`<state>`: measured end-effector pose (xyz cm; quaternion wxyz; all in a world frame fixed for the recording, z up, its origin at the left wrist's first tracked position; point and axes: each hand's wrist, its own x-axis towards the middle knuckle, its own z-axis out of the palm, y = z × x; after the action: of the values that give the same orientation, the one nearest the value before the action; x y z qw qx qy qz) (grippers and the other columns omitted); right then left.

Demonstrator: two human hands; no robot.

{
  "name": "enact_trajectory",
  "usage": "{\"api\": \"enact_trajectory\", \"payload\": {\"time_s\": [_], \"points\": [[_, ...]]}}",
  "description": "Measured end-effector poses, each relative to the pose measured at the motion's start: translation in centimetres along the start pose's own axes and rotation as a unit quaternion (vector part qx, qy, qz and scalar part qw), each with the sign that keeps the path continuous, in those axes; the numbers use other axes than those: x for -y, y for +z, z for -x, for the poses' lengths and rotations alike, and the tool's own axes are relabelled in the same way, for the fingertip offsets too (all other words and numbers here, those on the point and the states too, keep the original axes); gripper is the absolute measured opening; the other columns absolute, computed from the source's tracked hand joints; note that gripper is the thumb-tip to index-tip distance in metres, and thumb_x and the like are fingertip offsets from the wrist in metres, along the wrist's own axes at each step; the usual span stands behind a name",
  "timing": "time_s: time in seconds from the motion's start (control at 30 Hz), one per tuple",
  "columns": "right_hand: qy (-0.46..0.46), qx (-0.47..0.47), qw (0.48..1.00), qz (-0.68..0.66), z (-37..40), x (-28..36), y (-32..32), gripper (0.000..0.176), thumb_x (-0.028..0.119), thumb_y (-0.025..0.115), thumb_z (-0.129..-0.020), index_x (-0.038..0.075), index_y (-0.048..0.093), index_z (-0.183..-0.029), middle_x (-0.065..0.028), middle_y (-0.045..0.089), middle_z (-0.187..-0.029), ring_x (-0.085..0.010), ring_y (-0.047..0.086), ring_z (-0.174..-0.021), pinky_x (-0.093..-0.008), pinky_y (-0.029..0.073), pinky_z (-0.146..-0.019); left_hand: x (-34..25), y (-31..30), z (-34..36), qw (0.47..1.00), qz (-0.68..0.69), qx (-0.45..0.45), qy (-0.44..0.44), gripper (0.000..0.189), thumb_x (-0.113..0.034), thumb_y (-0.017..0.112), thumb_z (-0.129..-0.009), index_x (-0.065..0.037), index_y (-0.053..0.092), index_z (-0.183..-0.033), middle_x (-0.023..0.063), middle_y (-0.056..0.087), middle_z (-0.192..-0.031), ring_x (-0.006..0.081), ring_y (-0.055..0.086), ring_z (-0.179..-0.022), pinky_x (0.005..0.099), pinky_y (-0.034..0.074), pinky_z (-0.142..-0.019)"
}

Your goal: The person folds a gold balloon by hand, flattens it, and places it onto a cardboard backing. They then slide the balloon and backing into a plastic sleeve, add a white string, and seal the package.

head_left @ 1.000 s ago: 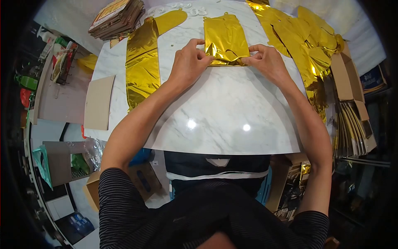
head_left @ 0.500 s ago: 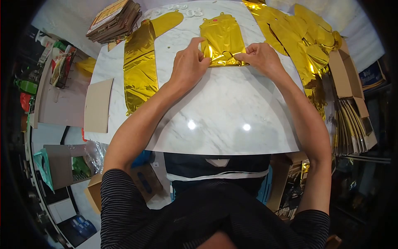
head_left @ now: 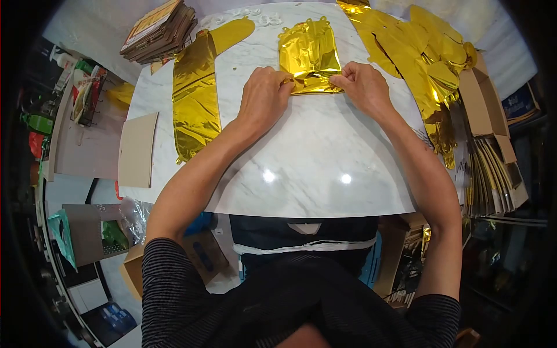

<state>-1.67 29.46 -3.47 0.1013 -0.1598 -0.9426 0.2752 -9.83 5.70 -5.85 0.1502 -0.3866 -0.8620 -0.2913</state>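
A folded gold foil balloon (head_left: 309,51) lies on the white marbled table (head_left: 307,151), small tabs along its far edge. Its near edge is turned up in a creased fold. My left hand (head_left: 264,95) is closed, thumb and fingers pinching the left end of that fold. At the right end, my right hand (head_left: 366,88) grips the foil between thumb and fingertips. Left of my left hand, another gold foil balloon (head_left: 196,95) is spread flat in a bent shape. A heap of gold foil balloons (head_left: 415,52) lies beyond my right hand.
Stacked cardboard pieces (head_left: 159,32) stand at the back left, near small white rings (head_left: 267,20). A flat cardboard sheet (head_left: 138,149) lies at the table's left edge. On the right are an open cardboard box (head_left: 484,104) and a row of upright cards (head_left: 490,177).
The balloon's near edge has been folded further away from me, and its upper face is now more wrinkled. Both hands stay at its near corners, shifted only slightly.
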Motion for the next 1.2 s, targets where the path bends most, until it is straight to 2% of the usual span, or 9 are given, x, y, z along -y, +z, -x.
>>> {"api": "enact_trajectory", "payload": {"time_s": [0.07, 0.13, 0.23, 0.47, 0.53, 0.77, 0.83, 1.07, 1.2], "points": [[-0.003, 0.001, 1.000, 0.004, 0.0, -0.1, 0.0, 0.034, 0.039, 0.081, -0.090, 0.007, 0.072, -0.084, -0.0032, 0.068, -0.068, -0.0182, 0.062, -0.064, -0.0390, 0.046, -0.062, -0.4, -0.4, 0.0, 1.000, -0.004, -0.009, 0.007, 0.027, -0.016, 0.076, -0.093, -0.003, 0.078, -0.116, 0.0147, 0.070, -0.087, 0.0321, 0.066, -0.086, 0.0432, 0.053, -0.080], [-0.009, 0.000, 1.000, 0.007, -0.1, -0.1, 0.0, 0.035, 0.040, 0.081, -0.089, 0.007, 0.072, -0.084, -0.0038, 0.067, -0.068, -0.0191, 0.062, -0.064, -0.0396, 0.047, -0.063, -1.3, -1.5, 0.1, 0.992, 0.083, 0.019, -0.090, 0.037, -0.018, 0.080, -0.092, -0.004, 0.075, -0.125, 0.0116, 0.073, -0.092, 0.0256, 0.069, -0.086, 0.0389, 0.054, -0.080], [-0.019, -0.009, 1.000, -0.007, -0.1, -0.2, 0.1, 0.036, 0.040, 0.081, -0.089, 0.006, 0.072, -0.083, -0.0055, 0.067, -0.067, -0.0202, 0.063, -0.065, -0.0403, 0.047, -0.063, -1.4, -2.7, 0.2, 0.978, 0.147, 0.063, -0.135, 0.042, -0.015, 0.078, -0.089, 0.000, 0.071, -0.128, 0.0167, 0.078, -0.099, 0.0303, 0.073, -0.094, 0.0410, 0.057, -0.087], [-0.011, 0.016, 0.999, 0.025, -0.5, -0.1, -0.2, 0.037, 0.041, 0.082, -0.088, 0.005, 0.075, -0.088, -0.0077, 0.070, -0.071, -0.0229, 0.067, -0.070, -0.0416, 0.048, -0.066, -0.6, -2.7, 0.4, 0.975, 0.156, 0.062, -0.147, 0.047, -0.018, 0.079, -0.089, 0.001, 0.069, -0.130, 0.0128, 0.079, -0.091, 0.0263, 0.076, -0.089, 0.0377, 0.058, -0.085], [-0.015, 0.015, 1.000, 0.022, -0.5, 0.0, -0.2, 0.037, 0.042, 0.082, -0.088, 0.005, 0.076, -0.088, -0.0079, 0.070, -0.071, -0.0230, 0.067, -0.070, -0.0417, 0.048, -0.066, -0.7, -2.6, 0.3, 0.969, 0.171, 0.052, -0.171, 0.046, -0.014, 0.081, -0.090, -0.001, 0.070, -0.133, 0.0044, 0.076, -0.086, 0.0106, 0.068, -0.081, 0.0291, 0.054, -0.079], [0.008, 0.041, 0.999, 0.024, -0.9, 0.4, -0.6, 0.039, 0.042, 0.083, -0.088, 0.005, 0.075, -0.078, -0.0080, 0.069, -0.070, -0.0219, 0.066, -0.068, -0.0411, 0.047, -0.064, -0.7, -2.5, 0.0, 0.972, 0.143, 0.060, -0.175, 0.045, -0.016, 0.080, -0.089, -0.001, 0.070, -0.130, 0.0046, 0.077, -0.087, 0.0117, 0.068, -0.082, 0.0303, 0.054, -0.078], [0.004, 0.036, 0.999, 0.017, -1.2, 0.4, -0.5, 0.039, 0.041, 0.083, -0.088, 0.005, 0.074, -0.077, -0.0076, 0.068, -0.068, -0.0214, 0.064, -0.067, -0.0409, 0.047, -0.064, -1.0, -2.9, 0.0, 0.972, 0.139, 0.070, -0.175, 0.045, -0.017, 0.077, -0.088, 0.001, 0.069, -0.128, 0.0109, 0.078, -0.089, 0.0246, 0.076, -0.090, 0.0368, 0.058, -0.086], [0.019, 0.062, 0.998, 0.024, -1.8, 0.7, -0.9, 0.047, 0.039, 0.082, -0.089, 0.004, 0.064, -0.063, -0.0071, 0.060, -0.058, -0.0210, 0.056, -0.057, -0.0418, 0.042, -0.059, -0.7, -2.6, 0.2, 0.976, 0.138, 0.058, -0.160, 0.043, -0.017, 0.077, -0.087, -0.001, 0.071, -0.126, 0.0112, 0.077, -0.086, 0.0263, 0.074, -0.084, 0.0400, 0.057, -0.082], [0.010, 0.063, 0.997, 0.032, -1.8, 0.8, -1.1, 0.047, 0.039, 0.082, -0.088, 0.004, 0.065, -0.062, -0.0081, 0.060, -0.058, -0.0220, 0.056, -0.057, -0.0424, 0.043, -0.058, -0.6, -2.5, 0.5, 0.987, 0.094, 0.051, -0.116, 0.029, -0.014, 0.075, -0.087, -0.004, 0.077, -0.114, 0.0113, 0.074, -0.082, 0.0289, 0.069, -0.083, 0.0414, 0.055, -0.081]]}}
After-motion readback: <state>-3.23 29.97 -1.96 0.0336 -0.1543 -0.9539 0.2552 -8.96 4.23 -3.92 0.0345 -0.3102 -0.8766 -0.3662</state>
